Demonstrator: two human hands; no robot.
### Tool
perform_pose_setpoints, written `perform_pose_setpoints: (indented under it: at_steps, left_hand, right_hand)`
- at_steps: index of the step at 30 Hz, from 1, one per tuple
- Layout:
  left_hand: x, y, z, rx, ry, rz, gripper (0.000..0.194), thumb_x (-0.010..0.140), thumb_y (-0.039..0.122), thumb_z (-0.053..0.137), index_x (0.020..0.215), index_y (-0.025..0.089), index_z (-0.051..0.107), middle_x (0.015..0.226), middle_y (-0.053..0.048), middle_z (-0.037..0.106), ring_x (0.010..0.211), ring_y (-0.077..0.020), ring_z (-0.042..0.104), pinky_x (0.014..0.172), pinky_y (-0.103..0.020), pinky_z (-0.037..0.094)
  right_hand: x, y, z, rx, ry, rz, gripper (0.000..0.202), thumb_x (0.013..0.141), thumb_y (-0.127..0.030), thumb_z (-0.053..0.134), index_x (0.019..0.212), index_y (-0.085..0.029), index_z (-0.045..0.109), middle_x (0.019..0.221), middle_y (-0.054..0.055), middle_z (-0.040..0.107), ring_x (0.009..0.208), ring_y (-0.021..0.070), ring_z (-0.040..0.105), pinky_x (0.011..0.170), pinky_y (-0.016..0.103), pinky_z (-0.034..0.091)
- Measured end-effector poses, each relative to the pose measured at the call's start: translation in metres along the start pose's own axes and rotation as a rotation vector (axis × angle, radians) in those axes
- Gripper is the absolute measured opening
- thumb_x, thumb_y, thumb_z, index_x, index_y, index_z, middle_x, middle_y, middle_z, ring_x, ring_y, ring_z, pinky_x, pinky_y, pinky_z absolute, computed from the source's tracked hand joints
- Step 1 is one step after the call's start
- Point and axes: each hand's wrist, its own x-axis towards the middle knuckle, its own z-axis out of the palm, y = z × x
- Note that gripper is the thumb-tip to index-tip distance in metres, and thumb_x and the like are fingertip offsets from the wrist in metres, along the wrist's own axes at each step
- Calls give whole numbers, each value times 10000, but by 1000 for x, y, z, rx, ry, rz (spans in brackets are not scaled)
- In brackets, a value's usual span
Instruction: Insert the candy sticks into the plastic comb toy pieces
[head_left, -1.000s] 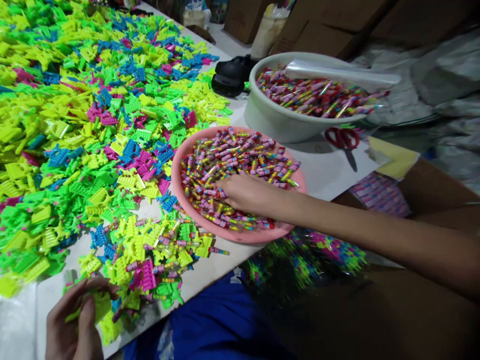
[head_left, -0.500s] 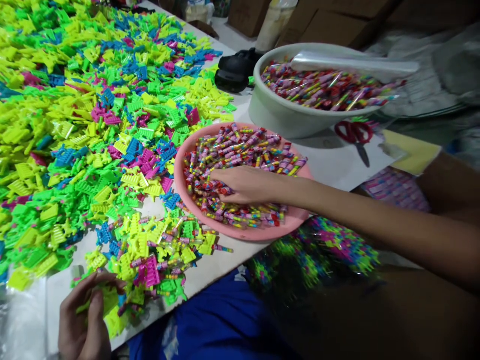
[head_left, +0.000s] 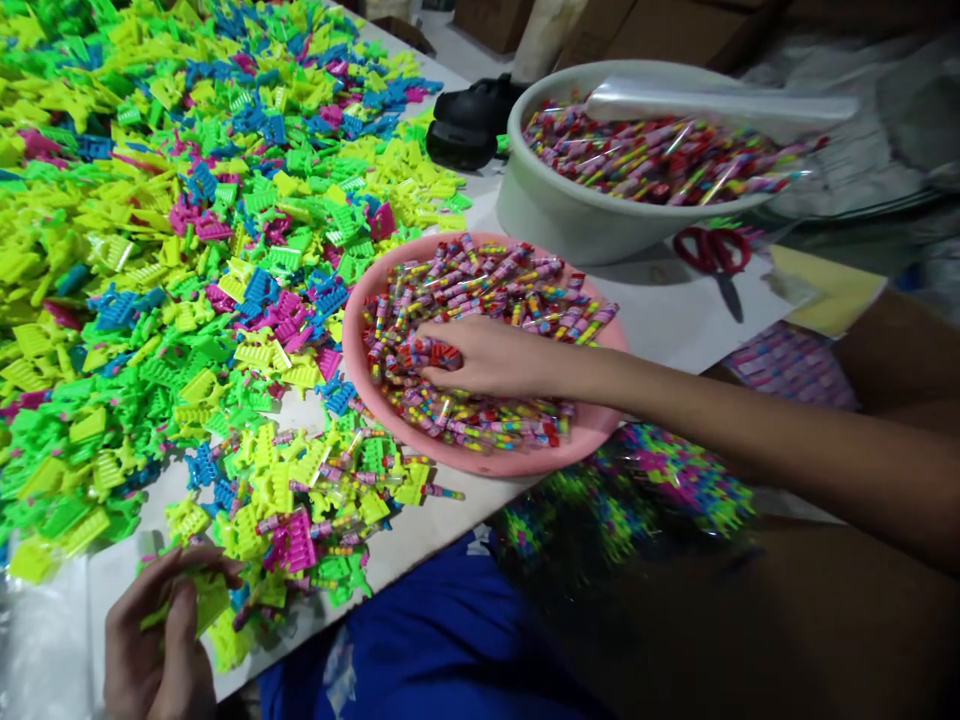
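My right hand [head_left: 487, 355] reaches into the pink basin [head_left: 484, 462], its fingers curled around some of the small wrapped candy tubes [head_left: 495, 285] that fill it. At the table's near left corner, my left hand [head_left: 161, 630] is curled around yellow-green plastic pieces [head_left: 211, 600]. Beside that hand lies a small mixed pile of plastic pieces and candy tubes [head_left: 300, 540]. The fingertips of my right hand are partly hidden among the tubes.
A large heap of bright plastic pieces [head_left: 150, 250] covers the left of the table. Behind the basin stand a grey-white tub [head_left: 570, 225] of candy tubes with a clear plastic roll [head_left: 720, 103], red scissors [head_left: 712, 250] and a black object [head_left: 469, 125]. Cardboard boxes [head_left: 675, 35] are behind.
The fingers of my right hand have closed further on the tubes, and the hand has shifted slightly left. My left hand keeps its curled pose. The view has shifted a little.
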Motion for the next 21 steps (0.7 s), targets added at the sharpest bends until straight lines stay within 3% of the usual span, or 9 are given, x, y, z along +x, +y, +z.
perform_pose_setpoints:
  at_steps: [3, 6, 11, 21]
  left_hand:
    - [-1, -2, -1, 23, -15, -41, 232, 934, 290, 886, 1131, 212, 793, 941, -20, 871, 706, -218, 825, 756, -406, 689]
    - [-4, -3, -2, 70, -38, -56, 247, 943, 336, 879, 1141, 217, 791, 940, -27, 866, 716, -237, 825, 740, -430, 697]
    - [-2, 0, -4, 125, -32, -37, 278, 971, 361, 856, 1187, 198, 794, 977, -34, 869, 752, -231, 829, 725, -402, 701]
    - [13, 1, -9, 53, 9, -17, 284, 990, 294, 861, 1250, 195, 800, 964, -17, 863, 734, -190, 820, 693, -314, 697]
  right_hand:
    - [-7, -1, 1, 12, -53, 111, 105, 988, -247, 646, 899, -231, 699, 929, 100, 832, 795, 269, 736, 731, 378, 489]
    - [-7, -3, 15, -3, -119, 193, 149, 954, -251, 671, 824, -226, 740, 804, 116, 812, 709, 278, 719, 656, 376, 445]
    - [5, -2, 34, 52, -207, 224, 240, 921, -281, 711, 686, -234, 698, 641, 64, 725, 596, 236, 644, 614, 353, 393]
    - [-1, -7, 26, 322, -191, 107, 164, 933, -316, 710, 788, -253, 668, 896, 56, 808, 844, 271, 717, 793, 369, 505]
